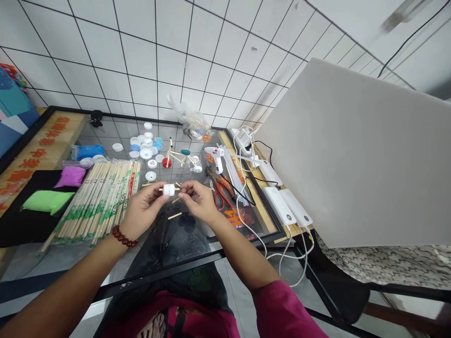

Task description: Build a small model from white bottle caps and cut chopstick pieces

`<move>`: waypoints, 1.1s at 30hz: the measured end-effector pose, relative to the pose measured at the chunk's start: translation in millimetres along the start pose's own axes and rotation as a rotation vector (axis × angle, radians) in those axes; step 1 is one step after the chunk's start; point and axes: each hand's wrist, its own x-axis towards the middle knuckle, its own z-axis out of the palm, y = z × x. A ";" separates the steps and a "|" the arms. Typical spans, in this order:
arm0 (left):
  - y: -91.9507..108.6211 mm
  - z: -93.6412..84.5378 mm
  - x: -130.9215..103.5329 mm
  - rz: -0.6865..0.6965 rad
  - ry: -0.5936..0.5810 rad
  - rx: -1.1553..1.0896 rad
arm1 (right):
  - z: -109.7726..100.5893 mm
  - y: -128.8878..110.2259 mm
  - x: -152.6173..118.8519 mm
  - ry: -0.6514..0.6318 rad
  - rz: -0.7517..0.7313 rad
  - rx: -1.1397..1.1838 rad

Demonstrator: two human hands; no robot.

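Between my two hands, above the glass tabletop, are white bottle caps set face to face, with a short wooden stick poking out at both sides. My left hand, with a beaded bracelet at the wrist, pinches the caps from the left. Fingers of my right hand are closed at the stick's right end. Below them a short cut piece of stick lies on the glass. Beyond my hands stands a small model of sticks and caps, with a red cap and a dark green lump on it.
Wrapped chopsticks lie at left, beside green clay, purple clay and blue clay. Loose caps are scattered behind. At right are a glue gun, red-handled pliers, glue sticks, cables and white power banks.
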 end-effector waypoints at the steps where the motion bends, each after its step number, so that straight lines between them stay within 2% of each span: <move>1: 1.5 -1.3 1.6 -0.027 0.038 -0.036 | -1.7 0.0 0.8 -0.069 -0.020 0.012; 4: 8.7 -4.6 6.5 -0.084 0.156 -0.140 | -4.7 -4.5 2.3 -0.480 -0.225 0.023; 6: 12.3 -5.5 8.7 -0.100 0.191 -0.185 | -2.8 -11.5 0.9 -0.728 -0.367 -0.008; 9: 13.1 -5.1 9.6 -0.100 0.182 -0.201 | 5.8 -24.2 -4.4 -0.924 -0.471 -0.144; 11: 11.7 -4.3 9.2 -0.089 0.164 -0.201 | 12.2 -31.6 -7.9 -0.974 -0.493 -0.268; 13: 10.3 -3.8 8.6 -0.076 0.149 -0.198 | 15.0 -37.8 -9.6 -0.954 -0.478 -0.402; 16: 10.3 -4.2 8.3 -0.072 0.139 -0.203 | 1.3 -47.9 -10.5 -0.867 -0.408 -0.513; 19: 12.6 -5.5 8.9 -0.080 0.149 -0.224 | -40.4 -62.3 -18.5 -0.840 -0.305 -0.377; 23: 15.7 -5.6 8.8 -0.087 0.172 -0.254 | -105.9 -83.8 -39.4 -1.079 -0.070 -0.046; 25: 16.2 -4.4 7.4 -0.090 0.168 -0.277 | -121.4 -91.0 -42.5 -1.043 0.067 -0.016; 27: 15.7 -3.0 5.6 -0.094 0.152 -0.309 | -117.6 -91.2 -35.4 -0.860 0.095 -0.052; 29: 14.6 -2.1 4.3 -0.109 0.130 -0.339 | -96.5 -81.2 -19.7 -0.579 0.034 -0.083; 31: 13.3 -2.0 4.3 -0.130 0.113 -0.355 | -65.3 -62.1 0.0 -0.310 -0.027 -0.082; 32: 12.8 -2.1 4.8 -0.142 0.111 -0.363 | -48.9 -50.8 9.5 -0.219 -0.051 -0.069; 33: 12.6 -2.2 5.6 -0.152 0.117 -0.373 | -33.3 -39.7 17.9 -0.192 -0.067 -0.056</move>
